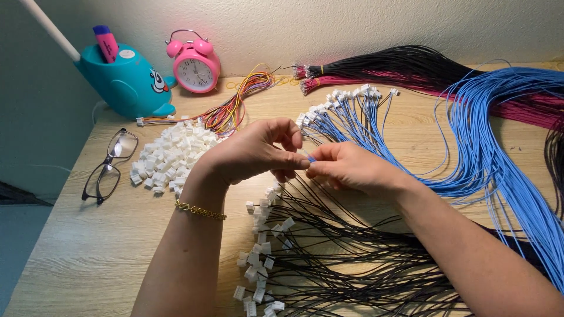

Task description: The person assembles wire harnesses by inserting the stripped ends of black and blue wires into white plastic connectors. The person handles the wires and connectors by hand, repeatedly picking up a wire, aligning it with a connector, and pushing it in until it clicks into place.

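Above the spread of black wires [346, 258], the left hand [249, 152] and right hand [352, 170] meet fingertip to fingertip. Both are pinched nearly closed on a blue wire [309, 157]; only its short end shows between them, and what looks like a small white connector there is too hidden to confirm. Left of the black wires lies the pile of white connector housings [170, 155], with glasses [108, 166] beyond it. Behind the black wires, the blue wire bundle [470, 141] fans out across the wooden table [88, 252].
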